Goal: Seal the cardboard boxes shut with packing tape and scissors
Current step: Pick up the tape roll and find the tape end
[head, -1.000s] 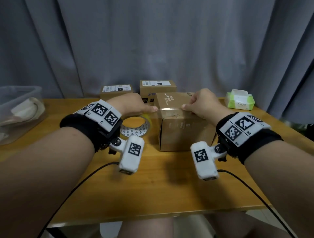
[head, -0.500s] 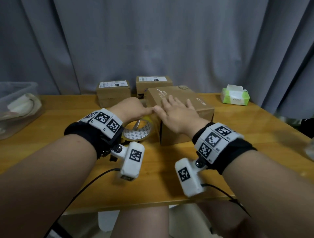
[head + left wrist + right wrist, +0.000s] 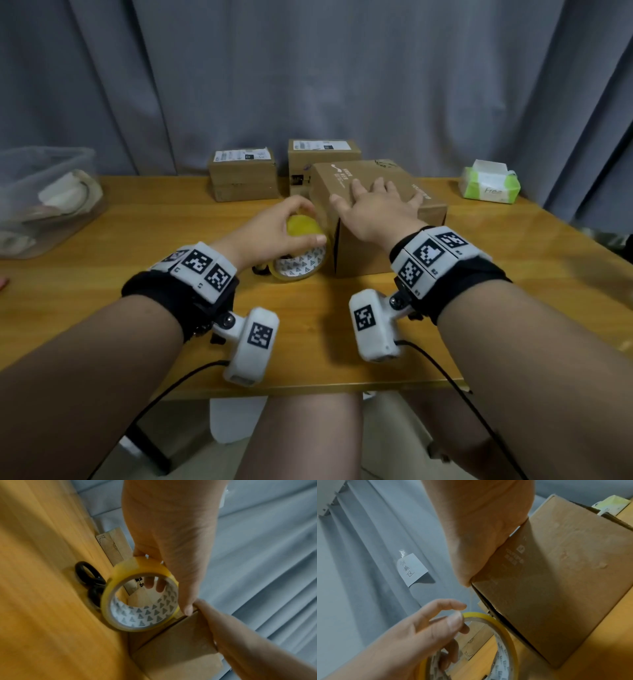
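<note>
Right hand went from pinching the near top edge of the cardboard box to lying flat on its lid, fingers straight and spread, pressing down. Left hand left the box edge and now grasps the tape roll, thumb on its outer face, fingertips curled through the core. Roll stands on edge just beside the box's left wall, mid-table. Scissors lie behind the roll, black handles showing, untouched. Box stands toward the table's far edge, in front of two smaller boxes. Judgement: a thin strand seems to run from roll to box corner; flaps held shut, tape about to be drawn, cut pending
</note>
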`<act>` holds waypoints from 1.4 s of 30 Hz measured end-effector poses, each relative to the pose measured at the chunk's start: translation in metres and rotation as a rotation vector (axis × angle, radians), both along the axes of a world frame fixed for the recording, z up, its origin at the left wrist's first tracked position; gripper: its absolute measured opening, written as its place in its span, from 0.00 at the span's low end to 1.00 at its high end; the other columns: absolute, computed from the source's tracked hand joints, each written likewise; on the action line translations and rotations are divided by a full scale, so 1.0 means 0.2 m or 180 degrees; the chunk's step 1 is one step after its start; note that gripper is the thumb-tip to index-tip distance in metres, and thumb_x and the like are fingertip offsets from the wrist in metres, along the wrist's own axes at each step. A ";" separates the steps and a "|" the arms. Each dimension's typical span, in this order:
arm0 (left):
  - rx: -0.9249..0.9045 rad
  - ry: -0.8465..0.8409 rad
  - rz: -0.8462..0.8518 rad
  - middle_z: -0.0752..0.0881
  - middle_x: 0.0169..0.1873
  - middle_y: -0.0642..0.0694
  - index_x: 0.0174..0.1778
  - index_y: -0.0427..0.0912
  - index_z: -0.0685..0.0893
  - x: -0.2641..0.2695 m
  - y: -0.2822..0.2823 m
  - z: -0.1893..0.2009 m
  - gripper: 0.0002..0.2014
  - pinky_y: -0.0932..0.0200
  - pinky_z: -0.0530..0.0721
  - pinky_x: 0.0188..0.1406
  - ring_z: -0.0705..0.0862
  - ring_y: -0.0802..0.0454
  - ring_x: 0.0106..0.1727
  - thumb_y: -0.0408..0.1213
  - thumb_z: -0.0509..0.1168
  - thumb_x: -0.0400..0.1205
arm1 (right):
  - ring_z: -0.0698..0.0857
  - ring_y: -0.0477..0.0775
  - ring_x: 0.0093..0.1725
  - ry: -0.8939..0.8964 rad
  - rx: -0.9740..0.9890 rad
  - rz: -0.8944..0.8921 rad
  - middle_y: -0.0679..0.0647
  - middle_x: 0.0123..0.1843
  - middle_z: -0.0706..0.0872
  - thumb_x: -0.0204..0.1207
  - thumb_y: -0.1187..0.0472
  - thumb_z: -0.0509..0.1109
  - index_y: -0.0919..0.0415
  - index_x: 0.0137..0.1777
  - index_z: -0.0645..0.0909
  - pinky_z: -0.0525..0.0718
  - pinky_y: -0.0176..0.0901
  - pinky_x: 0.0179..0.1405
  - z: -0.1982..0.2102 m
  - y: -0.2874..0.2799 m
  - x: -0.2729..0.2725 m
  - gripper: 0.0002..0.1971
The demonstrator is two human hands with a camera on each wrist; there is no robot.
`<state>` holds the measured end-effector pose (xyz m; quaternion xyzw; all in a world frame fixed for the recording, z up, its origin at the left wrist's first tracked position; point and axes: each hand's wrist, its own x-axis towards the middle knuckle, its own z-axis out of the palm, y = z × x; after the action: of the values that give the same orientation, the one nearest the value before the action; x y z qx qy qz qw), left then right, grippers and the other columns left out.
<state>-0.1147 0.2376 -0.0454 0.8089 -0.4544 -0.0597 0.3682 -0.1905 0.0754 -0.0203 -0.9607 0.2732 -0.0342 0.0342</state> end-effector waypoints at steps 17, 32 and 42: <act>0.1075 -0.1121 0.0035 0.73 0.50 0.48 0.74 0.53 0.74 0.00 -0.01 0.03 0.23 0.59 0.71 0.57 0.71 0.55 0.52 0.52 0.60 0.83 | 0.55 0.62 0.83 -0.0700 -0.0437 0.0364 0.61 0.83 0.60 0.81 0.40 0.52 0.53 0.84 0.57 0.45 0.68 0.80 -0.10 0.03 -0.01 0.33; 0.1167 -0.1198 0.0034 0.74 0.49 0.50 0.67 0.54 0.79 0.01 -0.02 0.01 0.18 0.54 0.75 0.59 0.75 0.52 0.55 0.52 0.62 0.82 | 0.60 0.62 0.82 -0.0911 -0.0587 0.0363 0.59 0.80 0.67 0.81 0.42 0.53 0.52 0.82 0.61 0.48 0.68 0.80 -0.14 0.04 0.01 0.30; 0.0809 -0.0835 0.0027 0.75 0.57 0.46 0.74 0.53 0.73 0.03 -0.01 -0.09 0.22 0.54 0.77 0.60 0.77 0.50 0.59 0.52 0.59 0.83 | 0.61 0.63 0.81 -0.0914 -0.0669 0.0320 0.60 0.81 0.67 0.81 0.42 0.55 0.54 0.82 0.61 0.48 0.68 0.80 -0.15 0.05 0.02 0.32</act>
<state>-0.1095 0.2353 -0.0633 0.8517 -0.4839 -0.0091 0.2009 -0.1868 0.0860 -0.0495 -0.9567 0.2120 -0.1976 -0.0260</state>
